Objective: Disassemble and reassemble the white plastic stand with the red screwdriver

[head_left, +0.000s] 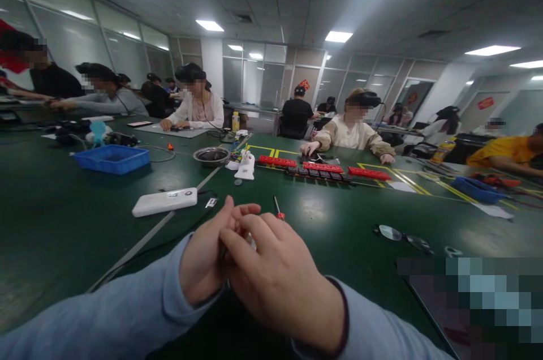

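Note:
Above the near part of the green table [339, 230], my two hands meet in front of me. My left hand [203, 261] is turned palm up, thumb raised and a finger stretched out. Over its palm lies my right hand [280, 275], back upward, with curled fingers pressed together. A small pale bit shows between the hands; what it is, I cannot make out. Just beyond my fingers lies a screwdriver [279, 210] with a red handle end. Left of it rests a white, rounded, box-like device [165, 202].
Beyond are a blue tray [111, 157], a round metal bowl [211, 155], a white stand-like piece [245, 167] and red strips [323, 167]. Glasses [405, 237] lie to the right, near a blurred screen [487, 303]. Across the table a person [350, 131] works.

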Action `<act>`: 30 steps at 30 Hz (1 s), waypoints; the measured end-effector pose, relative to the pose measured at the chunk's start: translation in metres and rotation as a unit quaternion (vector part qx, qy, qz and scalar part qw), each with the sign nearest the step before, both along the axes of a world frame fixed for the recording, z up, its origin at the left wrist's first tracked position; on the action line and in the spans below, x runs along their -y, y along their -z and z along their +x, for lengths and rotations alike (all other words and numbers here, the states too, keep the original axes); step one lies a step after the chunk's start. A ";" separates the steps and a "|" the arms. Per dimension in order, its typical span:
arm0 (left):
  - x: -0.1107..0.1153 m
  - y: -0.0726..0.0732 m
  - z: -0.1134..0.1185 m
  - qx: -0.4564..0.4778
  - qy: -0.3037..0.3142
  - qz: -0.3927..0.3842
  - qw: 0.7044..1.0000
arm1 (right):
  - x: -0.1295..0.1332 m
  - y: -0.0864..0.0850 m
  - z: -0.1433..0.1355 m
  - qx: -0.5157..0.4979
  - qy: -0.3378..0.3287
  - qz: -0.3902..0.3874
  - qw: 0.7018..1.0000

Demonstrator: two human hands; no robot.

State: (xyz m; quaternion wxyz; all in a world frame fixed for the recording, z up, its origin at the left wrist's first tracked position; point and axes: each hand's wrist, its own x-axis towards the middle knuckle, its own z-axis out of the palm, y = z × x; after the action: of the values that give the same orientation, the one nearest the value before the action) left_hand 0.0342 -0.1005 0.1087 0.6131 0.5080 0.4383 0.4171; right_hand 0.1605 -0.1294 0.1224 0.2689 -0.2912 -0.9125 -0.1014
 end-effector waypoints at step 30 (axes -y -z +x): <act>-0.052 0.101 -0.037 -0.580 0.134 0.345 0.725 | -0.046 0.013 0.052 -0.167 0.040 -0.312 0.934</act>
State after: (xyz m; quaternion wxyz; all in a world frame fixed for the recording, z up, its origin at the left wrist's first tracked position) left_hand -0.0032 -0.0484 0.0082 0.0711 0.8810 0.4614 0.0767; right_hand 0.2120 -0.0833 0.1097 0.3089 -0.4099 -0.8275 0.2278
